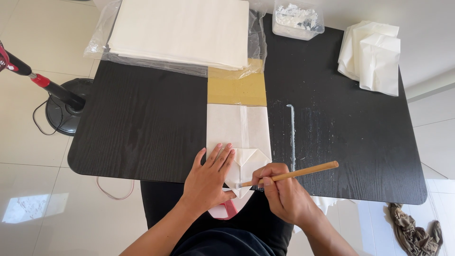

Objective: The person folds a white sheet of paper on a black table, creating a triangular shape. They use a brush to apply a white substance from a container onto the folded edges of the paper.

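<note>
paper bag (239, 130) | left hand (208, 178) flat, grip open, hiding fold | right hand (279, 189) grip closed on wooden stick (296, 173)

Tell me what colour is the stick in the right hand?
The stick is light brown, like bamboo or wood; the head view shows it clearly.

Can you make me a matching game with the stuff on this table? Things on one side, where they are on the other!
Things:
1. stick
2. tub
3. paper stack
4. rag

Places:
A. on the floor
B. in the right hand
C. table's far edge, holding white stuff
D. far left of the table, on clear plastic

Pairs: 1-B, 2-C, 3-D, 4-A
</note>
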